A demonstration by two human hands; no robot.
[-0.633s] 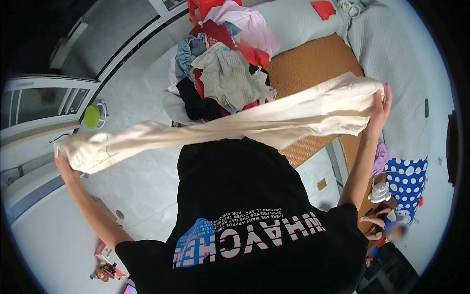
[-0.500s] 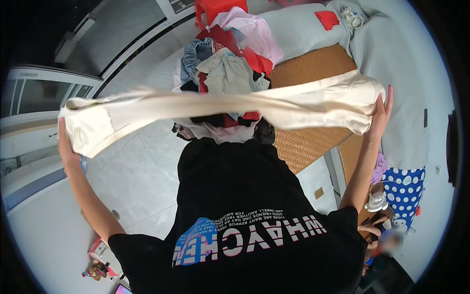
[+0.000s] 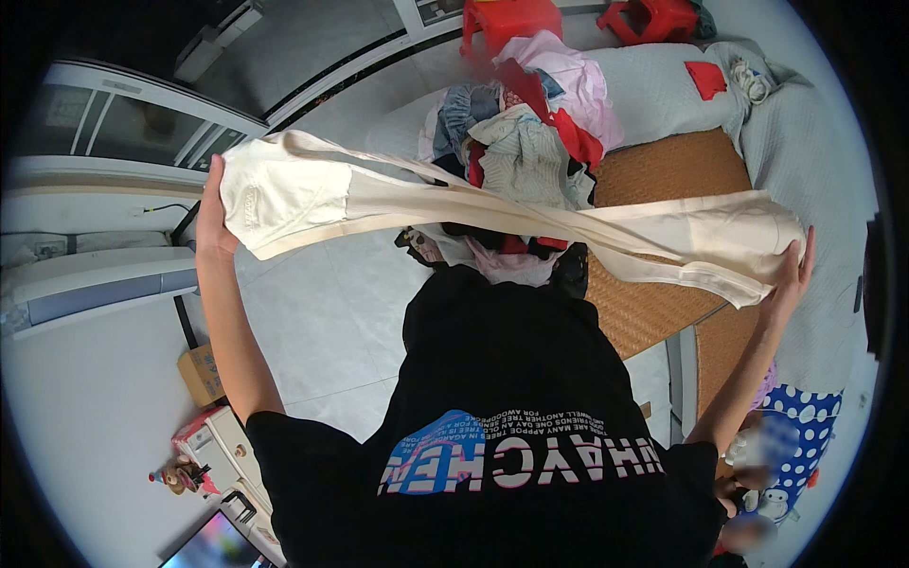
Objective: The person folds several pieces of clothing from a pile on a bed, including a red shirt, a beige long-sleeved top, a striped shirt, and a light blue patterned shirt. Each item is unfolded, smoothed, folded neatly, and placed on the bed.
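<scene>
A long cream garment is stretched sideways between my hands, raised in front of me and twisted around its middle. My left hand grips one end, beside a paler patch with a small raised trim; part of its fingers is behind the cloth. My right hand grips the other end, which hangs a little lower. What kind of garment it is, I cannot tell. Beyond it lies a heaped pile of clothes, partly covered by the stretched cloth, with grey knit, denim, red and pink pieces.
The pile lies by a woven brown mat and a grey quilted cover, on which a red cloth rests. Red plastic stools stand behind. A sliding glass door is at the far left. People are at the lower right, near blue polka-dot fabric.
My view has shifted, so the pile appears farther right. The blurred cream garment is now steadier and spread wider at its left end, with a twist showing. Both hands still hold it.
</scene>
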